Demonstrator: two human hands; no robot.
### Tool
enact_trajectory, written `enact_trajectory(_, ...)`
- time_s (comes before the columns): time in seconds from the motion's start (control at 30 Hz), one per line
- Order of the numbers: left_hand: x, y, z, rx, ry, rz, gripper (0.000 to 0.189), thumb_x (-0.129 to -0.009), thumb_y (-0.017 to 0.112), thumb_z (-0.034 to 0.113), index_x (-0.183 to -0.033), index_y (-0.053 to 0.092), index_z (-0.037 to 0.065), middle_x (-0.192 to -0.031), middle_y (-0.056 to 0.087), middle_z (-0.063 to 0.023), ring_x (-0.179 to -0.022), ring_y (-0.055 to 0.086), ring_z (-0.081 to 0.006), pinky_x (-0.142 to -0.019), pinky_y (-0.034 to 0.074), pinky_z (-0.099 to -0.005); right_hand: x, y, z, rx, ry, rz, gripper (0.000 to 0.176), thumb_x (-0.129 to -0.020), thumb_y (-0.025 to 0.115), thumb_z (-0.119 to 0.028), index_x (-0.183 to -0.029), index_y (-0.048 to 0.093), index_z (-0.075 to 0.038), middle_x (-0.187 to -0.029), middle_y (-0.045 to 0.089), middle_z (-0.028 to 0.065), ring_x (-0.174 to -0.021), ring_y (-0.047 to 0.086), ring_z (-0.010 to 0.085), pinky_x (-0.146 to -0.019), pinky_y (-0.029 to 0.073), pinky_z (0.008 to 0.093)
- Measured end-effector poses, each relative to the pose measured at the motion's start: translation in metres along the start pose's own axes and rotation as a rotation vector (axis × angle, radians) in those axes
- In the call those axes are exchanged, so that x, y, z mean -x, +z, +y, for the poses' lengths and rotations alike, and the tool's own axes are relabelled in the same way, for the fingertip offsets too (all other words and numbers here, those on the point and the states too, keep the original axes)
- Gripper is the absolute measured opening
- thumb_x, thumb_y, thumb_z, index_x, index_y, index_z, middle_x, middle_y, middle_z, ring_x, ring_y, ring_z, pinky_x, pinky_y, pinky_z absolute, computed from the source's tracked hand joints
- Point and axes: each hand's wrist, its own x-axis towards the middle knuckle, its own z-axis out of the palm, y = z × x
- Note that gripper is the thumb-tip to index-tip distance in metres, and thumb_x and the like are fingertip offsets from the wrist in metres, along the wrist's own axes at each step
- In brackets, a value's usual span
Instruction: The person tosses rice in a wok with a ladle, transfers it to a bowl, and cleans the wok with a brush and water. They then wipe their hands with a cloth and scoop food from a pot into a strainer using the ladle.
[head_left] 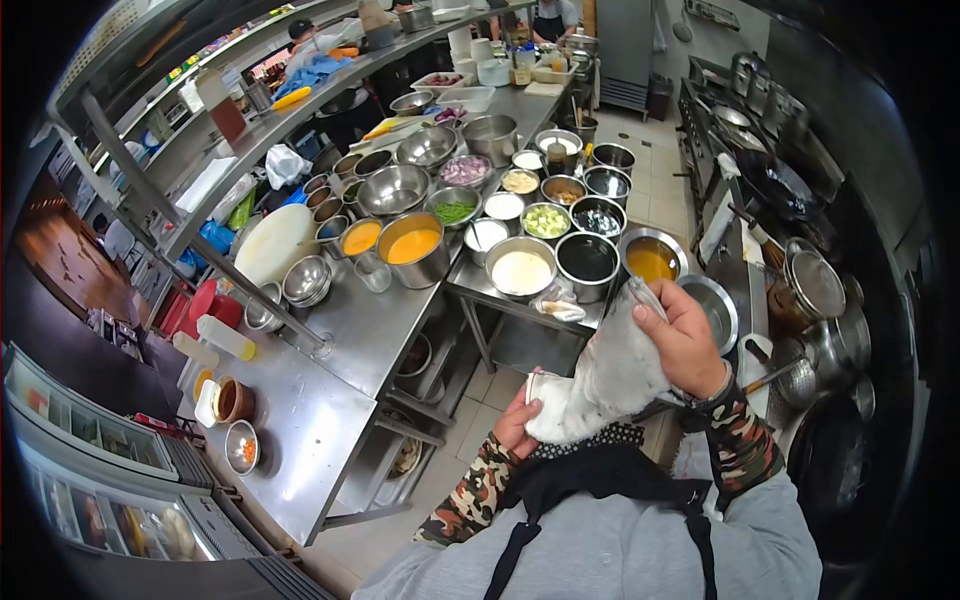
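A white cloth with grey stains [605,378] is stretched between both hands in front of my apron. My left hand [517,424] pinches its lower left corner. Higher up, my right hand [687,341] is closed around the cloth's upper right part, with the thumb on top. Just beyond the right hand stands a pot of amber liquid [652,261], and beside that hand is a metal bowl [708,308]. Another crumpled cloth [560,302] lies at the edge of the ingredient table.
Several metal pots stand ahead, including one with dark liquid [588,264] and one with creamy liquid [520,272]. At left is a steel counter [325,430] with squeeze bottles [226,337] and a small bowl [242,447]. Strainers [816,282] and a stove with woks [775,185] line the right.
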Motion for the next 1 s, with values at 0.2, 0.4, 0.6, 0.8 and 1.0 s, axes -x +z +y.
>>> enact_trajectory(0.2, -0.007, -0.012, -0.017, 0.206, -0.143, 0.037, 0.056, -0.088, 0.052, 0.027, -0.136, 0.036, 0.002, -0.133, 0.046, -0.0189, -0.122, 0.045, -0.0334, -0.106, 0.033, -0.0462, 0.002, 0.006, -0.020, -0.101, -0.004, -0.031, 0.014, -0.092, 0.053, -0.014, -0.096, 0.052, -0.001, -0.085, 0.054, -0.0007, -0.079, 0.047, 0.0053, -0.071, 0.041, 0.0223)
enact_trajectory(0.4, -0.007, -0.030, -0.033, 0.310, -0.055, 0.057, 0.058, -0.085, 0.053, 0.028, -0.134, 0.037, 0.000, -0.133, 0.046, -0.0195, -0.124, 0.044, -0.0344, -0.108, 0.028, -0.0486, 0.013, 0.006, -0.011, 0.210, 0.024, -0.064, 0.021, -0.090, 0.055, -0.021, -0.095, 0.054, -0.001, -0.081, 0.057, 0.0069, -0.077, 0.052, 0.0121, -0.072, 0.044, 0.0283)
enact_trajectory(0.6, 0.014, -0.046, -0.012, -0.074, -0.036, 0.262, 0.056, -0.088, 0.055, 0.017, -0.136, 0.033, -0.002, -0.132, 0.047, -0.0188, -0.120, 0.049, -0.0311, -0.104, 0.036, -0.0455, 0.012, -0.035, 0.036, 0.236, 0.070, 0.122, 0.019, -0.088, 0.058, -0.018, -0.093, 0.054, 0.000, -0.080, 0.056, 0.0041, -0.074, 0.050, 0.0100, -0.069, 0.043, 0.0265)
enact_trajectory(0.8, 0.036, 0.011, 0.031, 0.121, 0.051, 0.014, 0.050, -0.089, 0.054, 0.020, -0.130, 0.039, -0.004, -0.127, 0.051, -0.0193, -0.115, 0.053, -0.0317, -0.100, 0.041, -0.0452, 0.018, -0.053, 0.071, -0.080, 0.246, 0.237, 0.014, -0.089, 0.056, -0.014, -0.095, 0.054, -0.002, -0.081, 0.058, 0.0044, -0.074, 0.054, 0.0117, -0.068, 0.044, 0.0265)
enact_trajectory(1.0, -0.037, 0.030, -0.039, -0.086, -0.177, 0.174, 0.045, -0.094, 0.046, 0.030, -0.128, 0.044, 0.001, -0.124, 0.053, -0.0169, -0.110, 0.056, -0.0296, -0.097, 0.044, -0.0435, 0.025, -0.011, 0.076, 0.696, 0.306, 0.175, 0.025, -0.082, 0.059, -0.019, -0.097, 0.052, -0.001, -0.088, 0.060, 0.0221, -0.086, 0.059, 0.0370, -0.073, 0.046, 0.0417)
